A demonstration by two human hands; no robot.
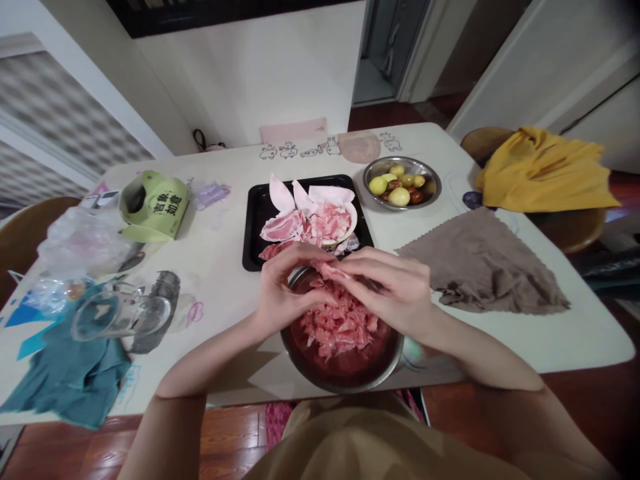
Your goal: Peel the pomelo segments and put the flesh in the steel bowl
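My left hand and my right hand meet above a metal bowl at the table's front edge. Pinched between the fingers of both is a small pink pomelo piece, partly covered by the fingertips. Loose pink pomelo flesh fills much of the bowl below. Just beyond my hands lies a black tray with thick pale peel, a pomelo segment and torn membranes. My fingers hide the tray's near edge.
A steel bowl of small fruit stands behind my right hand, with a brown cloth to the right. At left are a glass pitcher, teal cloth, green carton and plastic bags. Yellow fabric hangs over a chair.
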